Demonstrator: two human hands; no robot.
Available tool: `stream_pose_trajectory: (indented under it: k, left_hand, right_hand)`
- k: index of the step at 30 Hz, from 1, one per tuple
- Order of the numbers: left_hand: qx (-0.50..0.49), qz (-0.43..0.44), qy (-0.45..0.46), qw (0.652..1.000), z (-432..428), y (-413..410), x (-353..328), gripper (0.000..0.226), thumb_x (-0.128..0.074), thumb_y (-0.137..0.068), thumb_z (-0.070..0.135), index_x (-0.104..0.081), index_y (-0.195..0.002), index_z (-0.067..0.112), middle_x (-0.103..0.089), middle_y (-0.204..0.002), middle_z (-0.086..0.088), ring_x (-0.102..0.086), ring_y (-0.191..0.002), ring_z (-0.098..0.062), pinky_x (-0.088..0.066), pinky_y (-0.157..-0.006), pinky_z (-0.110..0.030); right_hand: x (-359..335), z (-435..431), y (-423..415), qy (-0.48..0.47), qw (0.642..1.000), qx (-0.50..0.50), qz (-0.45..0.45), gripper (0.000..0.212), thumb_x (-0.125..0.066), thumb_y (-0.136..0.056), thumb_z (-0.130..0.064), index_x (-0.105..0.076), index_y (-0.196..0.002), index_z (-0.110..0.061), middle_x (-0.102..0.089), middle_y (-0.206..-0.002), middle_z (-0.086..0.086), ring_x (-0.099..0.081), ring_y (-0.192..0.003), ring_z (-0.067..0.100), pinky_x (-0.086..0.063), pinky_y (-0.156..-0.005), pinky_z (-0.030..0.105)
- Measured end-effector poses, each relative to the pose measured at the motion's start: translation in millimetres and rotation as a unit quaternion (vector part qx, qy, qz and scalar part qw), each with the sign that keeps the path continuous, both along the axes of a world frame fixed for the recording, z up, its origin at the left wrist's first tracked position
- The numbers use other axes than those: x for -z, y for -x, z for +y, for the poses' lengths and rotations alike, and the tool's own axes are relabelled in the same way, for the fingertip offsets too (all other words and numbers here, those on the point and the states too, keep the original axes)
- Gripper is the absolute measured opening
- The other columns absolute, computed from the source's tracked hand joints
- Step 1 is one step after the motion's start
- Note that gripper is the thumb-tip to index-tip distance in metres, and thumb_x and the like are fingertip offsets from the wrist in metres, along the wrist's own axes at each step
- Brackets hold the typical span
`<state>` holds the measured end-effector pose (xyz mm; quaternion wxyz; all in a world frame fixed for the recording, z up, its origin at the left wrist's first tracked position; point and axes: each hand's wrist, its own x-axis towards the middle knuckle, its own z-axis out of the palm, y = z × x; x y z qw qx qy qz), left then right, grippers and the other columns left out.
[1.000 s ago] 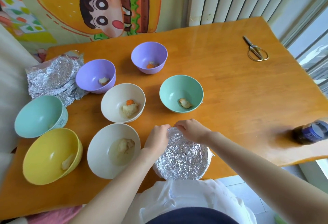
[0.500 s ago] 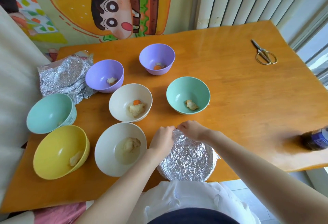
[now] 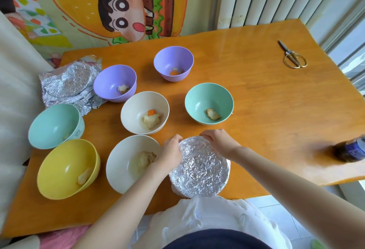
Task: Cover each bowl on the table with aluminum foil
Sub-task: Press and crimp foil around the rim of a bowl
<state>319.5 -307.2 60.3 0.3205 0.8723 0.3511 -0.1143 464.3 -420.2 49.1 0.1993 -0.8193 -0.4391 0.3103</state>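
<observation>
Left hand (image 3: 170, 154), palm down, fingers curled, pinches the rim of the round bowl capped in crinkled silver foil (image 3: 201, 167) at ten o'clock; right hand (image 3: 219, 142) likewise at twelve.

Left hand (image 3: 171, 151), right hand (image 3: 219, 142) grip foil-covered bowl (image 3: 201, 170) (far rim).

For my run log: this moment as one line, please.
stage: crimping foil cover | left hand: pinches foil rim | right hand: pinches foil rim | open bowls: seven
</observation>
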Motion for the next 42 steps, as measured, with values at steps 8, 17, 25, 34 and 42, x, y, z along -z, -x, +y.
stream_pose_trajectory:
  k: [8, 17, 25, 34, 42]
  left_hand:
    - [0.036, -0.052, -0.006, 0.998, -3.2, -14.9, -0.4, 0.036, -0.044, -0.096, 0.002, -0.058, -0.124, 0.017, -0.066, -0.115, -0.008, -0.061, -0.103, -0.024, -0.048, -0.079, -0.032]
    - [0.026, -0.061, -0.043, 0.997, -5.1, -11.2, 5.5, 0.044, -0.045, -0.092, -0.006, -0.058, -0.126, 0.019, -0.067, -0.111, -0.01, -0.062, -0.1, -0.024, -0.046, -0.071, -0.027]
    - [0.029, -0.061, -0.041, 0.997, -7.1, -8.0, 7.2, 0.044, -0.046, -0.091, -0.006, -0.058, -0.127, 0.018, -0.067, -0.113, -0.01, -0.063, -0.101, -0.026, -0.052, -0.081, -0.036]
    - [0.037, -0.052, -0.056, 0.996, -6.5, -10.1, 5.0, 0.045, -0.045, -0.091, -0.006, -0.058, -0.127, 0.018, -0.069, -0.101, -0.012, -0.063, -0.087, -0.03, -0.05, -0.067, -0.037]
    - [0.001, -0.053, -0.063, 0.997, -2.0, -10.5, 6.7, 0.044, -0.045, -0.09, -0.005, -0.058, -0.124, 0.02, -0.068, -0.104, -0.011, -0.061, -0.093, -0.03, -0.05, -0.075, -0.041]
  right_hand:
    - [10.3, -9.7, 10.4, -0.044, 0.998, 0.022, -0.039, 0.027, -0.046, -0.099, -0.013, -0.065, -0.117, -0.015, -0.071, -0.106, 0.009, -0.064, -0.095, 0.029, -0.048, -0.079, 0.034]
    - [7.1, 7.4, -3.5, 0.032, 0.997, -0.072, -0.015, 0.033, -0.039, -0.098, -0.005, -0.059, -0.123, -0.013, -0.067, -0.113, 0.011, -0.06, -0.102, 0.031, -0.046, -0.082, 0.036]
    - [3.4, 16.9, -4.5, 0.089, 0.991, -0.098, 0.007, 0.035, -0.037, -0.097, -0.003, -0.064, -0.118, -0.011, -0.067, -0.108, 0.013, -0.059, -0.1, 0.031, -0.047, -0.085, 0.039]
    - [-1.3, 30.1, 3.1, 0.112, 0.988, -0.11, -0.005, 0.042, -0.035, -0.094, 0.004, -0.059, -0.124, -0.013, -0.065, -0.107, 0.015, -0.058, -0.092, 0.028, -0.037, -0.068, 0.03]
    - [1.5, 19.3, 0.7, 0.065, 0.994, -0.081, -0.018, 0.037, -0.036, -0.098, -0.006, -0.051, -0.131, -0.015, -0.062, -0.12, 0.011, -0.058, -0.108, 0.03, -0.046, -0.087, 0.04]
